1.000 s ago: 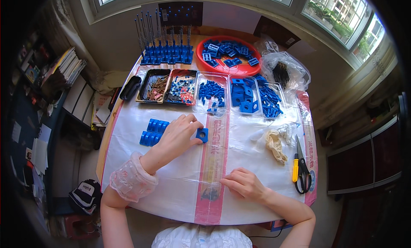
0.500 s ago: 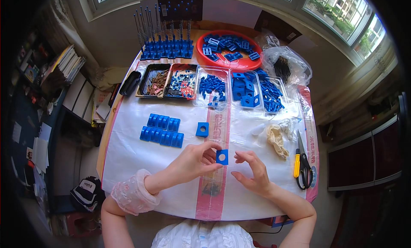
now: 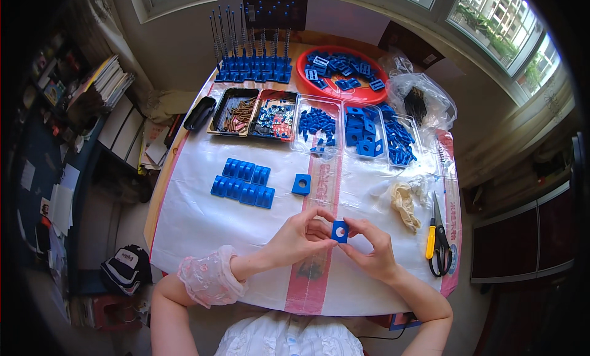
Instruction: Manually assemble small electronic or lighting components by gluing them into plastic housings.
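A small blue square plate with a round hole [image 3: 340, 225] is pinched between my two hands over the near middle of the table. The fingertips of my left hand [image 3: 300, 238] grip its left side. Thumb and fingers of my right hand [image 3: 372, 250] close on its right side. Beyond my left hand, another blue piece with a round hole [image 3: 301, 184] lies on the white sheet. Farther left, several blue curved pieces [image 3: 243, 184] are lined up in two rows.
Along the back stand a tray of brown screws [image 3: 238, 115], a tray of small metal parts [image 3: 275, 116], clear boxes of blue parts [image 3: 316, 125] and a red basin [image 3: 307, 85]. Blue stands with springs [image 3: 253, 70] are behind. Scissors [image 3: 439, 251] and a yellow-handled tool [image 3: 431, 239] lie right.
My right hand has come in and taken hold of the blue plate's right side. Before, only my left hand held it. The whole view has shifted slightly.
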`<control>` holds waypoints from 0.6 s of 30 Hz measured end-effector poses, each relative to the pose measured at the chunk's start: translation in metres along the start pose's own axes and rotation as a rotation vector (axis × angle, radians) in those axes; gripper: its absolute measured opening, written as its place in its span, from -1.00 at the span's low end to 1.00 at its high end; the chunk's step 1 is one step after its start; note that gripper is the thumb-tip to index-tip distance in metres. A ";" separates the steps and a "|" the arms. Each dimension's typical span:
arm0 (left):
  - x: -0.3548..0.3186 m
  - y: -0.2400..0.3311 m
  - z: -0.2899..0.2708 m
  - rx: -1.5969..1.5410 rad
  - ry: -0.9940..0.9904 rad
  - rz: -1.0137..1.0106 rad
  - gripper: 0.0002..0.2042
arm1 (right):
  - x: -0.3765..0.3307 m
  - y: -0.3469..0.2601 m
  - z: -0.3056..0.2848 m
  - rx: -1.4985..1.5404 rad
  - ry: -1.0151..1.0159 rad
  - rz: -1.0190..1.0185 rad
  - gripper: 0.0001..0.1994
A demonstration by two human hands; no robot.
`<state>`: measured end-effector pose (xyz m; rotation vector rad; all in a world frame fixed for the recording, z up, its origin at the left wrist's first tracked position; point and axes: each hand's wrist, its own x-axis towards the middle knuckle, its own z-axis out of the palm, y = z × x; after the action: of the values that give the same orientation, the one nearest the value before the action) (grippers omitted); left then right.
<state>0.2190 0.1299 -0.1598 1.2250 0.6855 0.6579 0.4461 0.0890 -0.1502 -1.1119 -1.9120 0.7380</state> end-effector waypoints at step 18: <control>0.011 -0.014 -0.002 -0.621 -0.337 -0.334 -0.50 | 0.002 -0.006 -0.009 -0.069 0.032 -0.009 -0.47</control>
<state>0.2255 0.1363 -0.1748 0.6017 0.3464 0.3300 0.4505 0.0896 -0.1402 -1.1495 -1.9269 0.6495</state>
